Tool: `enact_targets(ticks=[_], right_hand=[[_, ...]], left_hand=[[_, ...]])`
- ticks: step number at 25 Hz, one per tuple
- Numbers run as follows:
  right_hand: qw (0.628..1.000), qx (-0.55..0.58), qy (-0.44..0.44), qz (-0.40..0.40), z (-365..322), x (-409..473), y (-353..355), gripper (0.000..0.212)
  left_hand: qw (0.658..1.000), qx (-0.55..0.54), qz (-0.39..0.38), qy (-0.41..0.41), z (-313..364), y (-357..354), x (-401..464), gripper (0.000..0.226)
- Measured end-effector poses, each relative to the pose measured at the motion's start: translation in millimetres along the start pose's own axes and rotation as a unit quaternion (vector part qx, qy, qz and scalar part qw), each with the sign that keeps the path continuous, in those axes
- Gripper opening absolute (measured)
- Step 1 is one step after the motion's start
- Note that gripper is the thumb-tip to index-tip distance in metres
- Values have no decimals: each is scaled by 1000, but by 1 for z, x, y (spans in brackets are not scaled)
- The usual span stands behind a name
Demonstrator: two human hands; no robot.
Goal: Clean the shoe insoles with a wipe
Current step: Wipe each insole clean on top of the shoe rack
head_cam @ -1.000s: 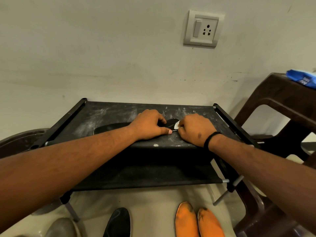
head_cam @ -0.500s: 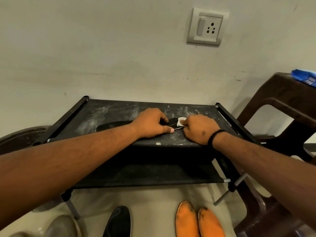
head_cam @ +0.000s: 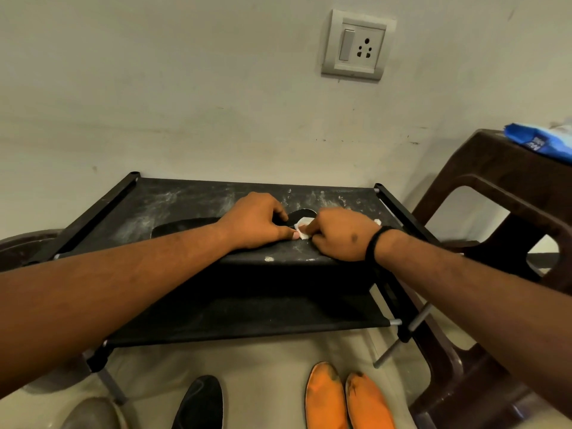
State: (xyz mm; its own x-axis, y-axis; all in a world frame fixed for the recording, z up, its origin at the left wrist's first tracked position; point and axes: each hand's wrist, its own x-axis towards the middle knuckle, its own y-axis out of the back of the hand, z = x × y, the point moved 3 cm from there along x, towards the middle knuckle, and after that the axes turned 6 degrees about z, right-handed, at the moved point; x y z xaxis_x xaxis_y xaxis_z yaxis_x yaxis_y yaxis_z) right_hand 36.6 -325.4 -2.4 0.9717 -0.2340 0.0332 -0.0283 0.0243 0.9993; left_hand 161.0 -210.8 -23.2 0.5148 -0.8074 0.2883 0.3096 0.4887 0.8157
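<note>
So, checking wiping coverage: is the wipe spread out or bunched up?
Bunched up: the wipe shows as a small white wad under the right hand fingertips.

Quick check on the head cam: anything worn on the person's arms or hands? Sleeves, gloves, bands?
Both forearms are bare right to the frame edge, so no sleeves show. No gloves or rings are visible on the left hand or the right hand. The only thing worn is a thin black band around the right wrist. The left wrist carries nothing.
</note>
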Motion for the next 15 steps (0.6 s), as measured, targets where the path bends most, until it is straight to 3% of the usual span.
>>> enact_targets(ticks=[6,9,13,15], right_hand=[[999,-22,-29,5,16,-3,7,39],[1000,-9,17,11,0,2,3,42],[996,-71,-39,32,6,7,2,38],[998,-60,-21,21,1,4,4,37]], left_hand=[[998,45,-49,-6,-7,24,-10,37],[995,98,-16,-23,-12,24,-22,41],[996,83,6,-28,-10,22,-23,41],[996,88,12,-29,-11,23,-24,39]])
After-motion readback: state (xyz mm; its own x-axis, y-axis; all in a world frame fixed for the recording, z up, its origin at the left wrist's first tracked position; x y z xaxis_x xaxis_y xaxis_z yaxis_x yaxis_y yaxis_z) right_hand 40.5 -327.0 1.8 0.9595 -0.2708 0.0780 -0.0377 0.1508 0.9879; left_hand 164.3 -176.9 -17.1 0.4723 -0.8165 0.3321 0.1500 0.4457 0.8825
